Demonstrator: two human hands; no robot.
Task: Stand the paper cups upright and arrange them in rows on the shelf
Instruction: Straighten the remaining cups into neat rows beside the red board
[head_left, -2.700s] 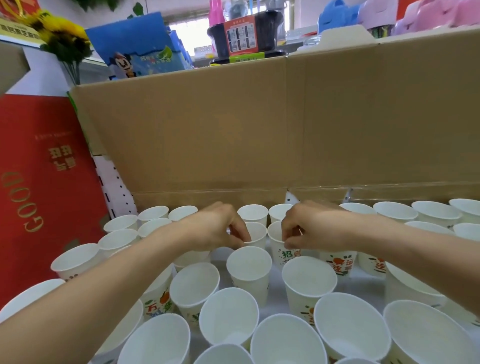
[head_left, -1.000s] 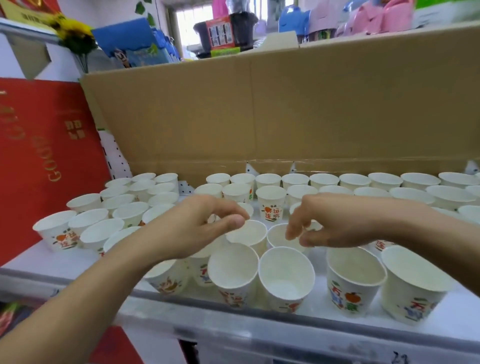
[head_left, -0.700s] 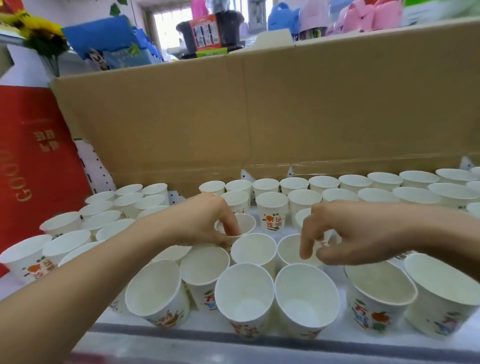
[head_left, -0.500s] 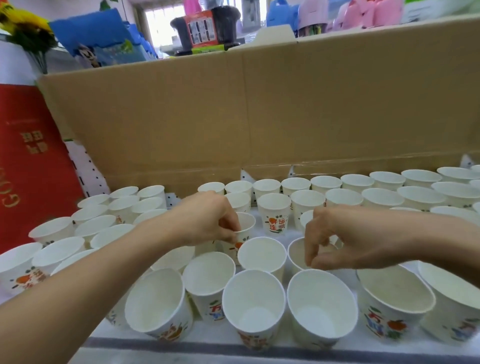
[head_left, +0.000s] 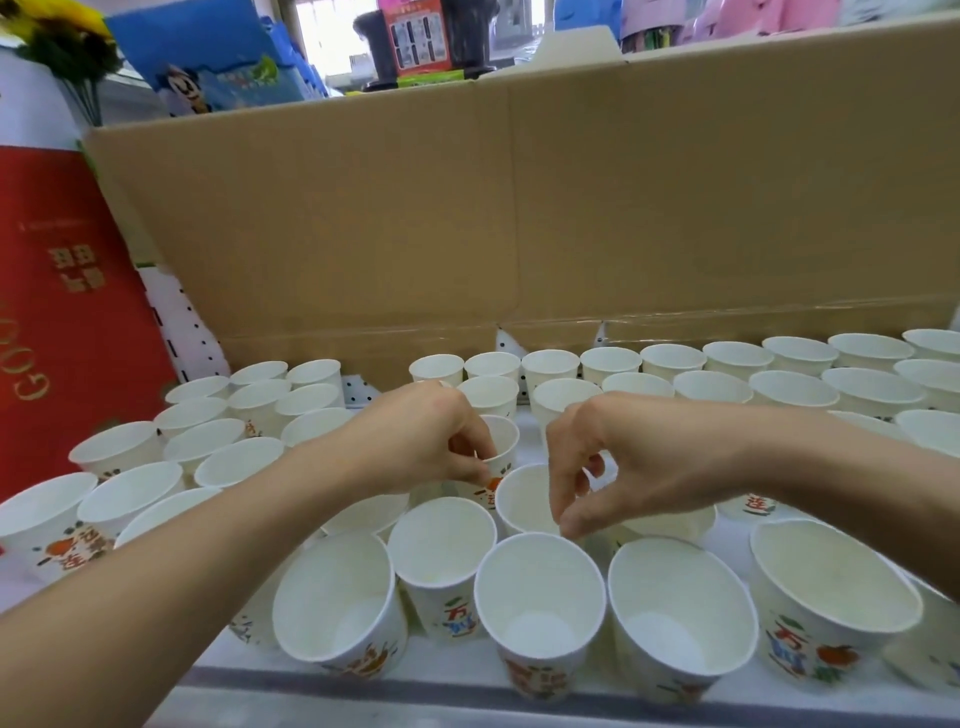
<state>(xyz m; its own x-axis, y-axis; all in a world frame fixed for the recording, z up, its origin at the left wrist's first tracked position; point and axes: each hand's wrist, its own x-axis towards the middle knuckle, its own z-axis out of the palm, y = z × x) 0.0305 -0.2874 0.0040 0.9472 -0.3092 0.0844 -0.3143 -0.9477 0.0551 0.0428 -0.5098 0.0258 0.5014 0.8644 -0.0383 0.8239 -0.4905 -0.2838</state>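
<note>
two hands among the cups

paper cups (head_left: 670, 361) stand upright, mouths up, across the white shelf (head_left: 452, 662) in front of the big cardboard box (head_left: 519, 208). the neatest rows run along the foot of the box, and looser ones crowd the shelf edge farthest from it. out from the middle of the box, the left hand (head_left: 421, 441) pinches the rim of one cup (head_left: 503, 441) between thumb and fingers. just beside it, the right hand (head_left: 623, 462) hangs over a second cup (head_left: 524, 501) with thumb and forefinger drawn narrow at its rim. whether they grip it, i cannot tell. a red carton (head_left: 67, 312) leans at the box's left end.
</note>
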